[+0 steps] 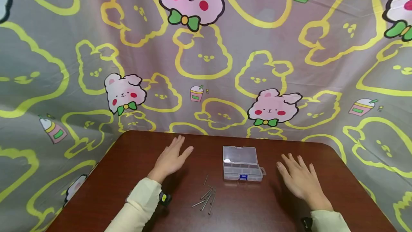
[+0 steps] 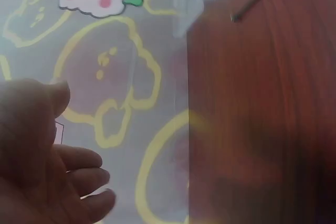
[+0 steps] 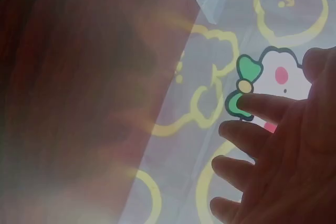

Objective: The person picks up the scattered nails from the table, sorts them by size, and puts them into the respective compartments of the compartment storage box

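My left hand [image 1: 170, 158] is over the left part of the table, fingers extended and nothing in its grasp. To its lower right lies a loose pile of several metal nails [image 1: 207, 199], one of them a little apart above the others. A clear plastic compartment box [image 1: 243, 171] stands at mid-table with its lid [image 1: 240, 154] raised toward the back and a blue latch at the front. My right hand [image 1: 300, 178], fingers spread, is to the right of the box and holds nothing. In the right wrist view its fingers [image 3: 252, 137] appear apart from one another.
The dark red-brown wooden table [image 1: 257, 207] has rounded far corners. Behind and beside it hangs a grey cloth [image 1: 206, 92] printed with cartoon bears and rabbits, close to the table's back edge.
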Tool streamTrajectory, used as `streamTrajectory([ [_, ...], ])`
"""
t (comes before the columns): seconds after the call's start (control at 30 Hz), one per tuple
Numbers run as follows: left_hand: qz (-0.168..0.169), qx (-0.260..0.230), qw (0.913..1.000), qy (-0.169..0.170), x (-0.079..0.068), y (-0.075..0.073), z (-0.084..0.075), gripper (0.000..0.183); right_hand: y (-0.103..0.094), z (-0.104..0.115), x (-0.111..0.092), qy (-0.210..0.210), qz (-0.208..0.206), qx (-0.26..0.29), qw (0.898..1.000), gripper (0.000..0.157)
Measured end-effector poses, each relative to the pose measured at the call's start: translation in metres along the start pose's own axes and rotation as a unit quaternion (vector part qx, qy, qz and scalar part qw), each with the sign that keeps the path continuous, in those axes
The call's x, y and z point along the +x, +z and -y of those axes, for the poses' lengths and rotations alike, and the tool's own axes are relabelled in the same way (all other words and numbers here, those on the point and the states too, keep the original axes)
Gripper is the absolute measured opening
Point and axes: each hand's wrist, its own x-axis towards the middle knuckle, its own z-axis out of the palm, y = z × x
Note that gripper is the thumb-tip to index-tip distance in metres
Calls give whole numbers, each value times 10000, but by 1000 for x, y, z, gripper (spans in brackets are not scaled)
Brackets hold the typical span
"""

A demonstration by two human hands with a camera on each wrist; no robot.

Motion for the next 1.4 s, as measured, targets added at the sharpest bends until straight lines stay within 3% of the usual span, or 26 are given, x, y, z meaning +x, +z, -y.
streamTrajectory([
  [0.2,-72,-1384,9900,-265,-6,11,-6,63,5,-2,1,94,167,292,9994,74],
  [0.4,103,-2280,9731,-325,-13,20,-11,48,9,2,1,112,197,766,9968,69],
  [0.63,481,-2631,9630,-323,-20,29,-12,47,16,10,3,142,112,1254,9919,66],
  [1.0,1040,-3478,9303,-520,-27,40,-12,44,25,21,11,613,327,1654,9838,76],
  [1.4,1129,-3359,9342,-421,-30,44,-9,34,35,33,18,890,109,1814,9793,36],
])
